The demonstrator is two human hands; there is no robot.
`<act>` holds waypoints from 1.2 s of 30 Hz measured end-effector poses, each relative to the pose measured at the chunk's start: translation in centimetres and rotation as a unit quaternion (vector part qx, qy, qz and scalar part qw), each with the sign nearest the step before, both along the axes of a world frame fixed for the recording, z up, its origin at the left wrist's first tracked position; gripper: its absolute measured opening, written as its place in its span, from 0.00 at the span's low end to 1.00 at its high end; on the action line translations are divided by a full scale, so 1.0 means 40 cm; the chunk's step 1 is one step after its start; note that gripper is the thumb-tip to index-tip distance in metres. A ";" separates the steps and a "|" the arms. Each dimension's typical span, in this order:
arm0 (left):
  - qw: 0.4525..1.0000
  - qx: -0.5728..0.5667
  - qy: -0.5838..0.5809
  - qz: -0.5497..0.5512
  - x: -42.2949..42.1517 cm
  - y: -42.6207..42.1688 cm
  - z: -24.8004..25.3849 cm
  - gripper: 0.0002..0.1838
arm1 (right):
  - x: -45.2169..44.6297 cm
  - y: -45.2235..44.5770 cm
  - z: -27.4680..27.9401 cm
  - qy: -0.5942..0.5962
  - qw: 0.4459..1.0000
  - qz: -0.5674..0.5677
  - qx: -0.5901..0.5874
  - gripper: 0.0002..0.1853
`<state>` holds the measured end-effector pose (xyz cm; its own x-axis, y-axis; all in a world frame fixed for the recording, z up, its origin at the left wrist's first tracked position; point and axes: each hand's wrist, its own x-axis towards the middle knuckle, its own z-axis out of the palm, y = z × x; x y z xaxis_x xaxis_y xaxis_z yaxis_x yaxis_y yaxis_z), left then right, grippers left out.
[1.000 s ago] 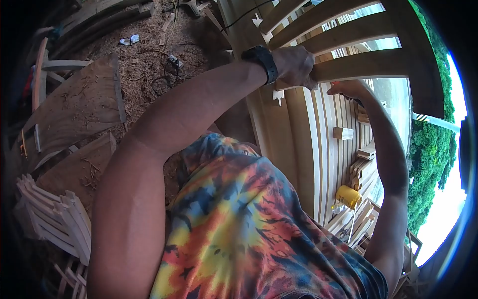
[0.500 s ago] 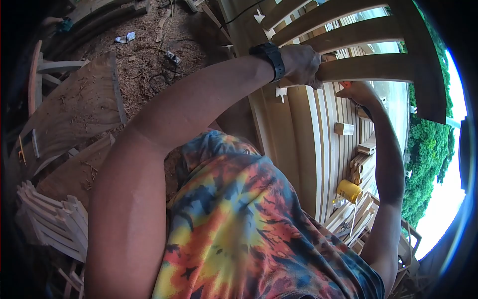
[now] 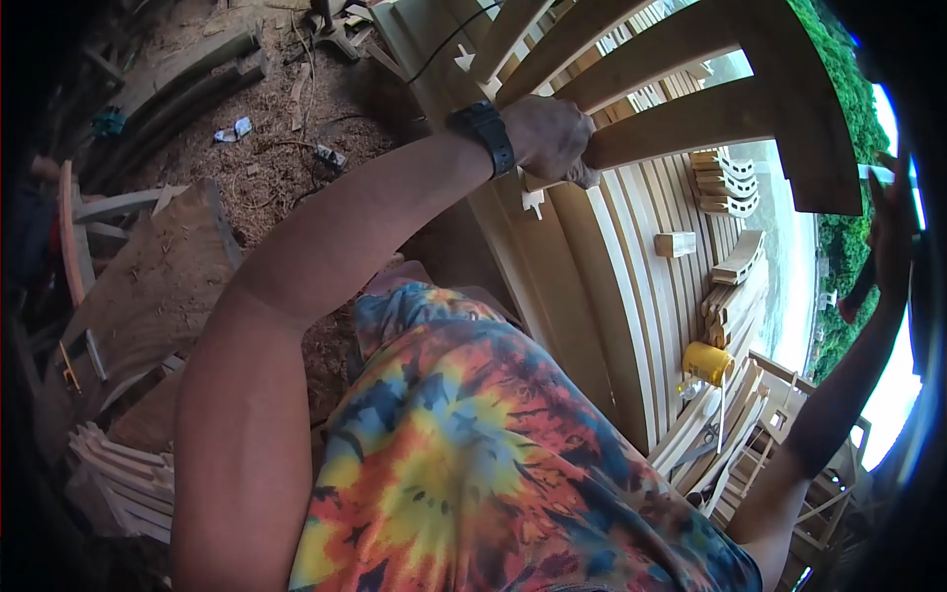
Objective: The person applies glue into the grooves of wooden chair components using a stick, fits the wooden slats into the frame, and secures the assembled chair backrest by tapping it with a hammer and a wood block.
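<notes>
My left hand (image 3: 554,138), with a black watch on its wrist, is closed around the near end of a slat of a curved wooden frame (image 3: 819,118). Several slats fan out from that end to the frame's wide curved rail. Off at the far right edge, my right hand (image 3: 891,222) is raised beyond the rail, apart from the frame. From it hangs a dark tool with a reddish end (image 3: 856,296); its kind is unclear, and the fingers are dim. A long stack of wooden boards (image 3: 631,286) lies under the frame.
A small wood block (image 3: 676,245) and curved wooden pieces (image 3: 727,183) lie on the boards. A yellow container (image 3: 707,363) stands nearer me. Wood shavings (image 3: 266,187) cover the ground at left, beside a broad plank (image 3: 158,266). Slatted pieces (image 3: 123,474) sit lower left.
My right hand has moved away from the slat, out to the right, with the reddish tool. My left hand keeps its hold. The view has shifted slightly.
</notes>
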<state>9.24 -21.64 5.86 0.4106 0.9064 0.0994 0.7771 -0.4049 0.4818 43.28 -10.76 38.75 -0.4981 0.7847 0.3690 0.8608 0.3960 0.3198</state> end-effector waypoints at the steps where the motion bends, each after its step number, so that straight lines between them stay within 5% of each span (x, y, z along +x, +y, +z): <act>1: 1.000 0.016 0.014 -0.007 0.001 0.007 -0.009 0.38 | -0.027 -0.046 0.033 -0.001 1.000 -0.017 0.008 0.27; 4: 0.999 0.025 0.022 -0.019 -0.001 0.014 -0.017 0.36 | -0.170 -0.194 0.052 0.123 0.991 -0.046 0.009 0.23; 6: 1.000 0.006 0.008 -0.017 -0.001 0.011 -0.011 0.35 | -0.204 -0.222 0.043 0.099 0.995 -0.020 0.005 0.21; 10: 1.000 0.000 -0.027 -0.010 0.004 0.012 -0.031 0.34 | -0.252 -0.231 0.009 -0.278 0.952 0.057 0.115 0.21; 12: 0.999 0.014 -0.035 -0.007 0.006 0.019 -0.045 0.35 | -0.223 -0.211 0.039 -0.337 0.913 0.131 0.187 0.22; 15: 1.000 0.005 -0.028 0.005 0.006 0.008 -0.038 0.35 | -0.257 -0.246 0.071 -0.152 0.978 -0.083 0.120 0.18; 23: 0.999 0.011 -0.035 0.012 0.013 0.004 -0.030 0.36 | -0.231 -0.211 0.045 -0.199 0.970 0.046 0.129 0.17; 29: 0.997 -0.050 -0.053 -0.026 0.016 0.025 -0.074 0.31 | -0.183 -0.157 0.041 -0.111 0.987 0.088 0.073 0.19; 31: 0.998 0.052 -0.039 0.009 0.033 0.035 -0.127 0.30 | -0.121 -0.127 0.019 -0.056 0.984 0.164 0.037 0.20; 34: 0.999 0.039 -0.026 0.011 0.022 0.015 -0.085 0.32 | -0.190 -0.174 0.023 -0.031 0.972 0.225 0.057 0.22; 36: 0.999 0.037 -0.035 0.002 0.005 0.005 -0.054 0.33 | -0.238 -0.190 0.027 0.067 0.978 0.167 0.101 0.12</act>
